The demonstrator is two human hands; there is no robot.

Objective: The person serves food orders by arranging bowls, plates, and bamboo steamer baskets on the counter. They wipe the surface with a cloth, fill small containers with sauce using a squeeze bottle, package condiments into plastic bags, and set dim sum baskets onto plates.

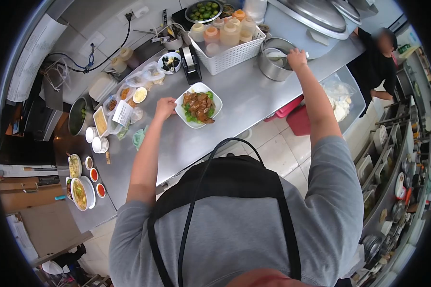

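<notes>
Left fingers (172,102) pinch your square white bowl (217,101); right fingers (292,53) grip a pale spoon (275,54) in the round silver pot (274,72). Scooping seems your step; lifting calls for care.

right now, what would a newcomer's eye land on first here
First, the white dish of brown meat over greens, mid-counter, with the left hand at its edge. Then the right hand over the metal pot, just right of the white basket packed with bottles.
</notes>
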